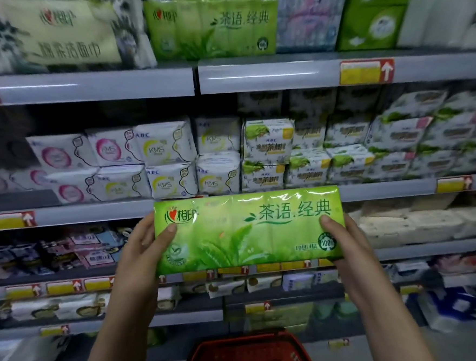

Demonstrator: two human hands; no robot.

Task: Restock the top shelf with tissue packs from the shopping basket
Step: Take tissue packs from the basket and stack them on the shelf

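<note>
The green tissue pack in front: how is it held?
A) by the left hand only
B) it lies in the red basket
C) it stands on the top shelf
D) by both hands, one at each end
D: the left hand grips the green tissue pack at its left end, the right hand at its right end.
</note>
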